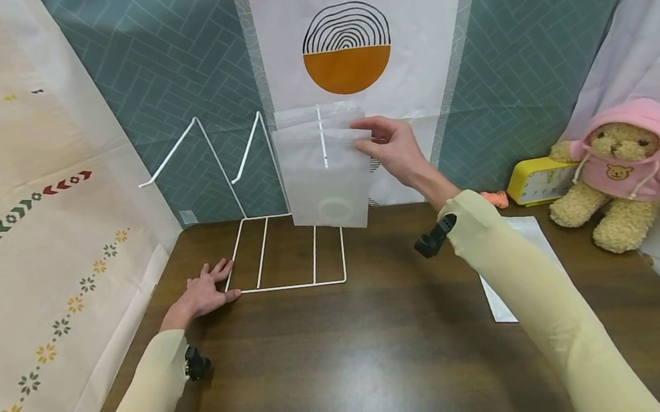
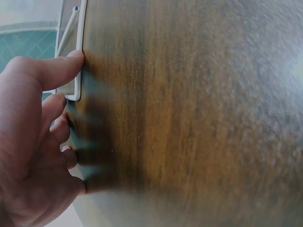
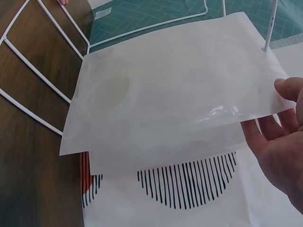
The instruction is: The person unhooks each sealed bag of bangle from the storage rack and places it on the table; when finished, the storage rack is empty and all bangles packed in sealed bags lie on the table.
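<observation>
A white wire rack (image 1: 290, 287) stands at the back of the table, its slanted prongs rising from an upright frame. At its front left corner my left hand (image 1: 203, 292) presses with fingers spread, thumb (image 2: 71, 66) on the front wire. My right hand (image 1: 393, 149) pinches the right edge of a frosted, translucent plastic pouch (image 1: 326, 196) between thumb and fingers. That pouch hangs at the rack's right prong (image 3: 271, 28), and a round mark shows near its bottom. Behind it is another similar pouch (image 1: 293, 116), mostly covered. The two left prongs carry nothing.
Under my right forearm lies a flat white packet (image 1: 500, 305). A yellow clock (image 1: 517, 183), a small orange item (image 1: 496, 199) and a teddy bear in a pink hoodie (image 1: 629, 181) sit at the back right. Patterned fabric hangs behind the table.
</observation>
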Motion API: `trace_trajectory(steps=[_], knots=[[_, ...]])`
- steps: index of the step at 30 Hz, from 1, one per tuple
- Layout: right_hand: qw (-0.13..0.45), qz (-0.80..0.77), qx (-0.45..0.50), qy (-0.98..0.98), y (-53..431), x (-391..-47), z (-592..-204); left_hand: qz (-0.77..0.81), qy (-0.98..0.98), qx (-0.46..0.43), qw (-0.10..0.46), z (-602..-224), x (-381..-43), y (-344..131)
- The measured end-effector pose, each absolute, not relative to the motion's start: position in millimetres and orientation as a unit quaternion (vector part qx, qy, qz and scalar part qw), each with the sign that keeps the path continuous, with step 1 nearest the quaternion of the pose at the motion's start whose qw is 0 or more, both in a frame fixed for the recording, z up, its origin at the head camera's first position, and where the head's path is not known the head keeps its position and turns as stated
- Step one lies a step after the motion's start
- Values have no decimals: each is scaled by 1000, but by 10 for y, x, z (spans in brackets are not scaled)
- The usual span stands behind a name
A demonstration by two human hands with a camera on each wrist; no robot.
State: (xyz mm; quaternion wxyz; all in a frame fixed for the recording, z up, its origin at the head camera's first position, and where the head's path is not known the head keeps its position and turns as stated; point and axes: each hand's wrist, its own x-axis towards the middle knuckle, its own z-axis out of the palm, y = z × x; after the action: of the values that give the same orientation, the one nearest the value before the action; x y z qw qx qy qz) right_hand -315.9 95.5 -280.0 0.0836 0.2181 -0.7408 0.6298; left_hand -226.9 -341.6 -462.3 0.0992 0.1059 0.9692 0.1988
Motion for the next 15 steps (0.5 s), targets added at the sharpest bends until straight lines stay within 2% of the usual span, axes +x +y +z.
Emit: trace_trajectory(steps=[15], knots=[[75,632,224,-738,838,-3204,-2822,200,969,105,101,-4618,-2277,-3425]])
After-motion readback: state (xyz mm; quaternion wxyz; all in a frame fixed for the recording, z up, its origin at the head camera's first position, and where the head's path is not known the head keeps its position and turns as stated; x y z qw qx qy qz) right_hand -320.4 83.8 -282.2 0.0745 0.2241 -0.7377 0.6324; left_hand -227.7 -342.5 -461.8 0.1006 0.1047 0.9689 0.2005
